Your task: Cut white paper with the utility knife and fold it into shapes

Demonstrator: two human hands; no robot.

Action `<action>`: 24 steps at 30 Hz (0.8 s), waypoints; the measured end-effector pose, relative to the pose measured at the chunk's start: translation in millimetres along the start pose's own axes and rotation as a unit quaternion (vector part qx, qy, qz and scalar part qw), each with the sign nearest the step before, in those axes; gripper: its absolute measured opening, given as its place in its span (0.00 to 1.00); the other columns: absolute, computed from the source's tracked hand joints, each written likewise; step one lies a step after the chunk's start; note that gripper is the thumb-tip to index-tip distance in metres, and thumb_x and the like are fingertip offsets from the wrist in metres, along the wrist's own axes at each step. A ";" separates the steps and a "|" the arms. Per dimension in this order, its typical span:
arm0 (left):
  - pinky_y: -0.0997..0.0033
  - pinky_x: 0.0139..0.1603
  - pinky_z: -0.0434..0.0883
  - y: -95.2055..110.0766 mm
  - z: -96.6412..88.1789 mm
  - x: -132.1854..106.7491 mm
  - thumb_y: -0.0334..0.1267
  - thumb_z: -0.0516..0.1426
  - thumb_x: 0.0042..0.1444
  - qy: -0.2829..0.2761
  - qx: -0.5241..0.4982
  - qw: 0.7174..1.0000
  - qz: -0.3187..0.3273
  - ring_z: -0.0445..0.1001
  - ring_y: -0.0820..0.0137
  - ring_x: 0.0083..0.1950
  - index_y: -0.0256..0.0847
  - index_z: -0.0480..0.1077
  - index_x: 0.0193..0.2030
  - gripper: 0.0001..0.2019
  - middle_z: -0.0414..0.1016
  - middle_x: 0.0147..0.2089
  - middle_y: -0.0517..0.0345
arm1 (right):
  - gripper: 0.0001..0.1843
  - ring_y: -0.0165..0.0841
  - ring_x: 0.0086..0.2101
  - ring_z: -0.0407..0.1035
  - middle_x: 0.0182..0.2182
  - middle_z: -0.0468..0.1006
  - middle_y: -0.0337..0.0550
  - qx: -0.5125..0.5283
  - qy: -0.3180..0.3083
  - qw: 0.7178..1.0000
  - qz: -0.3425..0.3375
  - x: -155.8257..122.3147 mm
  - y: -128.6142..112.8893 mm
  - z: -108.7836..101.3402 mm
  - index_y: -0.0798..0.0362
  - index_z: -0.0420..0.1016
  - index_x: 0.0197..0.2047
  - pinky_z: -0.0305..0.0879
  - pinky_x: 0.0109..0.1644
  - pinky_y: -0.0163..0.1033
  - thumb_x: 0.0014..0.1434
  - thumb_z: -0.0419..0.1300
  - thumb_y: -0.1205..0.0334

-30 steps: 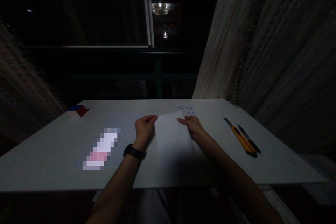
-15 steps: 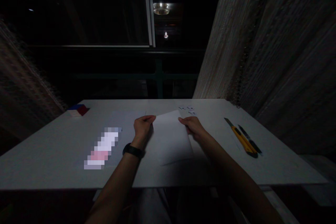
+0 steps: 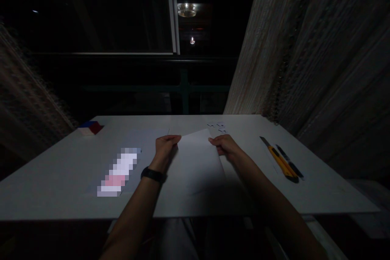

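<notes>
matt white paper sheet [image 3: 199, 160] on smooth matt white table [image 3: 61, 170]; yellow plastic utility knife [image 3: 278, 160] at right; coarse woven cloth curtain [image 3: 319, 61] far right.

Yellow knife [image 3: 279, 159] w/ 1 black pen [image 3: 289, 163] (side by side).

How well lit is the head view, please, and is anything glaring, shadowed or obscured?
Head view: very dim, the white table brightest, the background nearly black; a lamp makes a small glare spot; shadow darkens the near end of the sheet of paper; a pixelated patch masks one item.
</notes>
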State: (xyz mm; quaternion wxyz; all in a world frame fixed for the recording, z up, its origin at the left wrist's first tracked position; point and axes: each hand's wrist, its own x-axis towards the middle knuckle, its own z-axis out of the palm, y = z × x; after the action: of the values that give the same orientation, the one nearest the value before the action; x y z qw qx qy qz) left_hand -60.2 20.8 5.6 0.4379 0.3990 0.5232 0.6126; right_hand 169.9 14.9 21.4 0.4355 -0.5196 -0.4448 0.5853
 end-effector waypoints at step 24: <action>0.75 0.23 0.65 8.2 7.8 -13.0 0.44 0.65 0.38 -0.098 -0.001 0.995 0.023 0.67 0.75 0.22 0.33 0.73 0.24 0.14 0.71 0.22 0.55 | 0.19 0.23 0.13 0.56 0.13 0.66 0.36 0.071 0.066 0.990 -0.098 4.4 2.5 1.7 0.56 0.67 0.18 0.50 0.13 0.29 0.39 0.66 0.49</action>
State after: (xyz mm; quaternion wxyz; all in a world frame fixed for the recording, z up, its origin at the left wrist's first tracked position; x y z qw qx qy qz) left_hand -49.9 10.1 14.4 0.4733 0.4688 0.4672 0.5813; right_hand 167.8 18.5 18.1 0.5550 -0.4787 -0.4209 0.5345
